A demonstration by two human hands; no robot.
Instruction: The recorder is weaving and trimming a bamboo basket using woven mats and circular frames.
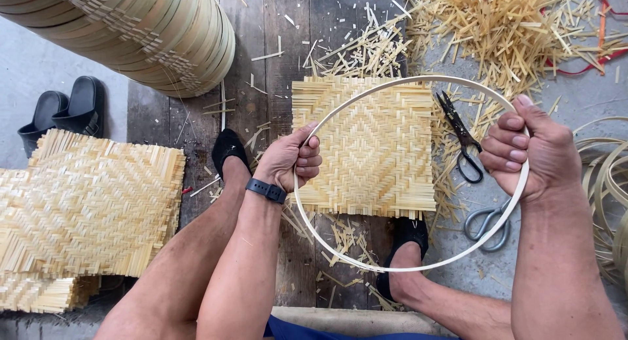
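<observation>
The person is holding a thin pale bamboo hoop (pixel 418 265) over a square woven mat (pixel 366 143) that is lying on the dark wooden floor (pixel 275 39). The hoop is hanging above the mat rather than lying on it, and its ring is reaching past the mat's right and near edges, while the mat's far-left corner is sticking out beyond it.

Open room is scarce. Bamboo offcuts (pixel 510 26) are crowding the far-right side, black scissors (pixel 461 137) are lying just beside the mat's right edge inside the ring, and metal shears (pixel 487 222) are lying under the hoop's right rim. A stack of woven mats (pixel 85 202) is filling the left, a roll of bamboo hoops (pixel 150 32) is lying at the far left, and black sandals (pixel 65 111) are standing beside it. The person's feet in black socks (pixel 229 150) are flanking the mat.

The left hand (pixel 288 160) is gripping the hoop's left side, fingers (pixel 307 163) curled shut around it with the thumb on top. The right hand (pixel 533 150) is clasping the right side, fingers (pixel 507 143) folded tight about the strip.
</observation>
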